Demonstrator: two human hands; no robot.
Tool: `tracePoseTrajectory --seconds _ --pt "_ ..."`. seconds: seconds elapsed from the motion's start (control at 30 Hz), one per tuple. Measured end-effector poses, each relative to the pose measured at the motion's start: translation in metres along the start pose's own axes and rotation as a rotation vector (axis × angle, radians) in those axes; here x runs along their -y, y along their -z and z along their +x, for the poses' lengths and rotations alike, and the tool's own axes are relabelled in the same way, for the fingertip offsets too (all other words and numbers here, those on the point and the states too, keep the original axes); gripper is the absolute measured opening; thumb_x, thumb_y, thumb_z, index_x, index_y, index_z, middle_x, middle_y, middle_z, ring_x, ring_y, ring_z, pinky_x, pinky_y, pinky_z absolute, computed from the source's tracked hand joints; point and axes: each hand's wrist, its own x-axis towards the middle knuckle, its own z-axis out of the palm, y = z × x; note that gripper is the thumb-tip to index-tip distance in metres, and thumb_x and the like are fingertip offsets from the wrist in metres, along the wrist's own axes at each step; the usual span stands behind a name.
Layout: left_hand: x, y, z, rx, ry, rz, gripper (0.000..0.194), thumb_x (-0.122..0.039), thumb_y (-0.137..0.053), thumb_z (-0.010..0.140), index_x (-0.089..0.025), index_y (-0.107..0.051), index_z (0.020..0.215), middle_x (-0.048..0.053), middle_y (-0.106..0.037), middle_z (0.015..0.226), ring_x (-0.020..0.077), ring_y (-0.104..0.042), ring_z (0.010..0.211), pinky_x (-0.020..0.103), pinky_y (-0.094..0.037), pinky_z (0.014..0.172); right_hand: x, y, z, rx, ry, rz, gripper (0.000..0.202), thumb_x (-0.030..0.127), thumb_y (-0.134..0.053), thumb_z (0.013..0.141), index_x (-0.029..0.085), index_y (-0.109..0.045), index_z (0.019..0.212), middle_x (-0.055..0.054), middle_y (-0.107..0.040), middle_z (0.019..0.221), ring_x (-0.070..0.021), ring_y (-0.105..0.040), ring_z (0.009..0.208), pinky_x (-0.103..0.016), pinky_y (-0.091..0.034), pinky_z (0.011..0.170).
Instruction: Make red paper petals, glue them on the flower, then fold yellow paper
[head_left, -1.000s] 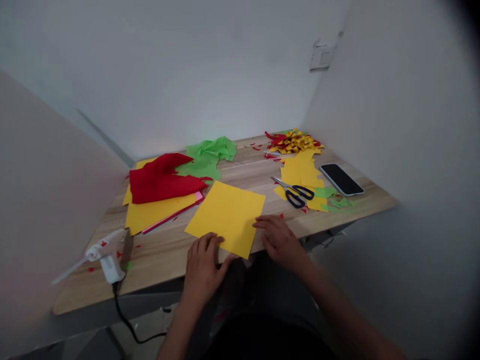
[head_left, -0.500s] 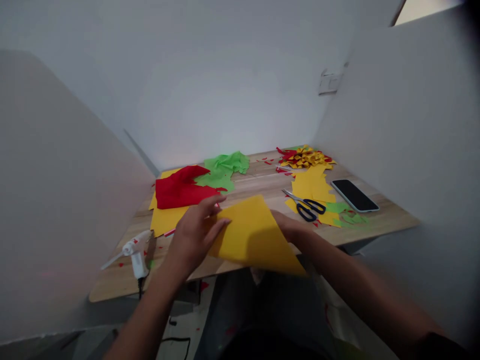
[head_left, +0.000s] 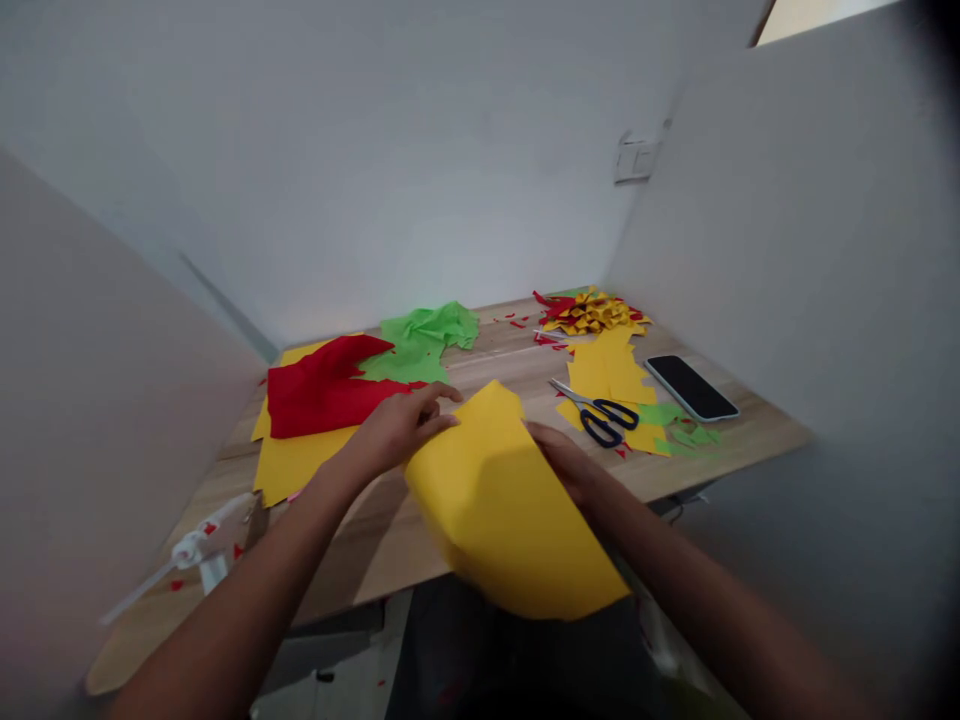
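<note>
Yellow sheet (head_left: 510, 510) bows over desk (head_left: 502, 365) at 6 o'clock, left hand (head_left: 396, 428) pinching its 11 o'clock edge, right hand (head_left: 564, 462) at 1 o'clock, fingers hidden, grip can't be told; best bend evenly, without stray creases

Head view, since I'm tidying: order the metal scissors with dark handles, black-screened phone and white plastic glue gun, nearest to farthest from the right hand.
1. Metal scissors with dark handles, just right of the right hand.
2. Black-screened phone, farther right.
3. White plastic glue gun, far left.
</note>
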Motion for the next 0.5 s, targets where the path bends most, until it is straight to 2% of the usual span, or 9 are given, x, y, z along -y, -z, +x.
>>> tracePoseTrajectory --seconds 0.1,0.17,0.23,0.3,0.4,0.5 --pt "0.035 0.0 0.011 0.061 0.057 0.059 0.029 -0.045 -0.052 0.091 -0.023 -0.065 0.106 -0.003 -0.059 0.068 0.0159 -0.057 0.065 0.025 -0.038 0.059 0.01 0.027 0.024 -0.127 -0.008 -0.289 0.025 0.031 -0.054 0.093 0.015 -0.067 0.107 -0.008 -0.073 0.099 -0.021 -0.069 0.087 -0.031 -0.053 0.076" --pt "0.045 -0.003 0.016 0.064 0.077 0.127 0.022 -0.038 -0.055 0.089 -0.022 -0.069 0.097 0.002 -0.066 0.08 0.0193 -0.061 0.075 0.028 -0.042 0.066 0.016 0.044 0.044 -0.247 -0.005 -0.474 0.019 0.027 -0.059 0.087 0.014 -0.069 0.097 -0.007 -0.074 0.09 -0.0212 -0.069 0.081 -0.028 -0.05 0.069" --pt "0.04 -0.015 0.019 0.032 0.081 0.195 0.02 -0.028 -0.054 0.089 -0.021 -0.07 0.098 0.007 -0.069 0.098 0.0239 -0.062 0.092 0.034 -0.044 0.079 0.019 0.056 0.06 -0.367 0.013 -0.657 0.013 0.024 -0.063 0.081 0.014 -0.069 0.087 -0.006 -0.073 0.085 -0.0206 -0.067 0.079 -0.025 -0.044 0.064" --pt "0.025 -0.037 0.021 -0.003 0.079 0.251 0.028 -0.023 -0.05 0.09 -0.021 -0.067 0.113 0.011 -0.065 0.118 0.0267 -0.057 0.109 0.039 -0.041 0.092 0.018 0.063 0.071 -0.457 0.029 -0.83 0.011 0.025 -0.065 0.079 0.014 -0.069 0.081 -0.006 -0.072 0.082 -0.0197 -0.065 0.079 -0.024 -0.04 0.062" --pt "0.004 -0.076 0.023 0.003 0.09 0.294 0.039 -0.035 -0.052 0.093 -0.022 -0.058 0.128 0.01 -0.059 0.132 0.0278 -0.052 0.119 0.04 -0.039 0.099 0.012 0.065 0.077 -0.535 0.017 -1.032 0.023 0.033 -0.06 0.085 0.014 -0.069 0.077 -0.006 -0.072 0.078 -0.0187 -0.063 0.076 -0.025 -0.035 0.06" --pt "0.002 -0.103 0.028 -0.008 0.135 0.35 0.046 -0.038 -0.052 0.093 -0.021 -0.053 0.135 0.012 -0.057 0.132 0.0302 -0.05 0.119 0.043 -0.039 0.098 0.009 0.062 0.077 -0.594 -0.029 -1.184 0.035 0.04 -0.051 0.092 0.015 -0.069 0.075 -0.008 -0.072 0.077 -0.0193 -0.063 0.074 -0.027 -0.033 0.06"
